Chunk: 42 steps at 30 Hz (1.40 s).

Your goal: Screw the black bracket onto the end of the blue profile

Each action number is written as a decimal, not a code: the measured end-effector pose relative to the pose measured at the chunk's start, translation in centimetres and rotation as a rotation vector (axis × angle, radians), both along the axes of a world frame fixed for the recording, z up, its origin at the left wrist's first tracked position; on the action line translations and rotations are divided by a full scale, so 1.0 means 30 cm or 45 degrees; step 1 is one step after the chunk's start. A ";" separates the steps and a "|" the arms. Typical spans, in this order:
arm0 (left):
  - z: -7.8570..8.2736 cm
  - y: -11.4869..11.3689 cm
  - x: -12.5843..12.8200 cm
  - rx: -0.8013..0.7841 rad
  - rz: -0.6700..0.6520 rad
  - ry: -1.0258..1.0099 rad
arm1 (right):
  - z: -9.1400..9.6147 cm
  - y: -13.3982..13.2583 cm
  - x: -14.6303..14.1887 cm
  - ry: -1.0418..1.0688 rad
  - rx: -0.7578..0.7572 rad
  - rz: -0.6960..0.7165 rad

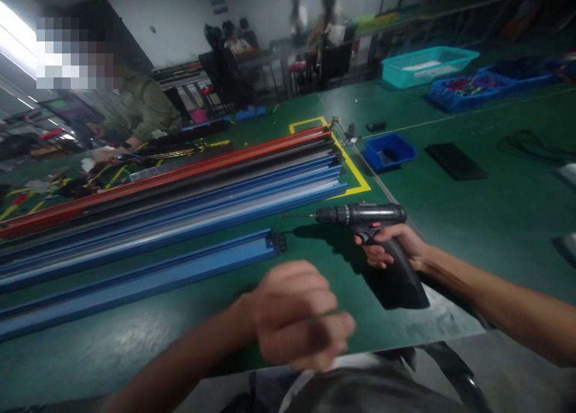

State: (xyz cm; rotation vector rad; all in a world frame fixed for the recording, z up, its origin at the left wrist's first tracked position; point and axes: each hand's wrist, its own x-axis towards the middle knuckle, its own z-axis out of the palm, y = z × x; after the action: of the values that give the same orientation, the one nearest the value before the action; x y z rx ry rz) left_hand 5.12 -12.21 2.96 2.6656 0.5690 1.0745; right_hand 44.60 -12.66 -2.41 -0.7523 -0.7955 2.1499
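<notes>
A black cordless drill lies in the grip of my right hand, its long thin bit pointing left. My left hand is curled closed above the front edge of the table; what its fingers hold, if anything, is hidden and blurred. Just beyond that hand, the nearest blue channel ends in a black end piece. The drill bit's tip hovers past this end, apart from it. Farther back, several long channels lie side by side, among them a blue channel and an orange channel.
Yellow tape marks the green table. Toward the right stand a small blue bin, a flat black object, a turquoise basket and a blue tray. Across the table at left, a co-worker handles wires.
</notes>
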 end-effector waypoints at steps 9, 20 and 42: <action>0.022 0.398 -0.187 -0.276 0.493 0.274 | 0.001 0.001 0.035 -0.025 -0.100 0.012; -0.100 0.423 -0.134 -0.681 0.626 0.427 | -0.004 -0.007 0.018 -0.068 -0.219 0.045; -0.101 0.436 -0.135 -0.793 0.545 0.402 | 0.003 0.035 -0.028 -0.050 -0.285 0.060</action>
State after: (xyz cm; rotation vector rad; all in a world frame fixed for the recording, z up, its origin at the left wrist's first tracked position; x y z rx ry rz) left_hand 1.07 0.86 -0.06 2.1985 1.3288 0.4297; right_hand 43.76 -11.60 -2.32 -0.8997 -0.6034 2.2984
